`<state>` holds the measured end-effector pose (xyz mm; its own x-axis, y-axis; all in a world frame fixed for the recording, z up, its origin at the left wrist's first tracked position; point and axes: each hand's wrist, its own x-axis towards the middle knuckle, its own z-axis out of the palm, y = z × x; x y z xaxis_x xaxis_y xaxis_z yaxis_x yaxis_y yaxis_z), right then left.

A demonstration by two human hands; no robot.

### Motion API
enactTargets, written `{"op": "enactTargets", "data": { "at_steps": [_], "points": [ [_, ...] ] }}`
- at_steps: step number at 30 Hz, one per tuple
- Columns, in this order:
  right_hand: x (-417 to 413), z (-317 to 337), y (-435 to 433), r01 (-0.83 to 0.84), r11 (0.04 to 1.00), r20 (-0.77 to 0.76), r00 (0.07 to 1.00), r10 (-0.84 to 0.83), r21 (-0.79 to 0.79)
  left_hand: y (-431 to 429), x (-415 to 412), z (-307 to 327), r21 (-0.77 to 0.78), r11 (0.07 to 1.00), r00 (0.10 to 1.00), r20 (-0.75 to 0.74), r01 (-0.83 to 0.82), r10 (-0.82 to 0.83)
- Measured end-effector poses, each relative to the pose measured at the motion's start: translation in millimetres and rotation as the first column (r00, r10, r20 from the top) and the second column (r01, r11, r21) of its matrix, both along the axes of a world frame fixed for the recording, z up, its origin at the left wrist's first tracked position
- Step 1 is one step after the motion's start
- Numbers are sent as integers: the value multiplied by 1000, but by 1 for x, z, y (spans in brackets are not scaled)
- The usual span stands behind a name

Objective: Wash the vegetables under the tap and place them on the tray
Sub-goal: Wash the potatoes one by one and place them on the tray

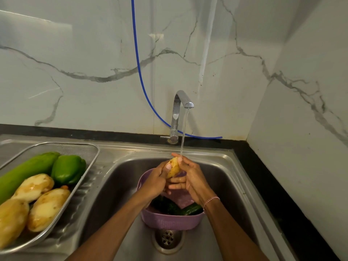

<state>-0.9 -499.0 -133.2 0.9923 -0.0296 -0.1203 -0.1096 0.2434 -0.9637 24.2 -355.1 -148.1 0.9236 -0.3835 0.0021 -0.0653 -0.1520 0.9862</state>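
Note:
A peeled yellow potato (174, 167) is held between my left hand (155, 180) and my right hand (190, 178), upright, just under the stream of water from the chrome tap (178, 113). Both hands hover over a purple colander (169, 219) standing in the sink (226, 185); dark green cucumbers (191, 209) lie inside it, partly hidden by my wrists. On the left, a metal mesh tray (84, 166) holds three peeled potatoes (49, 208), a green bell pepper (68, 169) and a long light-green gourd (26, 172).
The sink drain (167, 237) lies just in front of the colander. A blue hose (139, 63) hangs down the marble wall behind the tap. A black counter edge (263, 176) runs along the right of the sink.

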Motion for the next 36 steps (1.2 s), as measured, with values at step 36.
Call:
{"op": "enactTargets", "data": {
  "at_steps": [36],
  "points": [
    [6, -4, 0, -35, 995, -40, 998, 39, 89, 7, 8, -2, -79, 985, 988, -36, -154, 151]
  ]
}}
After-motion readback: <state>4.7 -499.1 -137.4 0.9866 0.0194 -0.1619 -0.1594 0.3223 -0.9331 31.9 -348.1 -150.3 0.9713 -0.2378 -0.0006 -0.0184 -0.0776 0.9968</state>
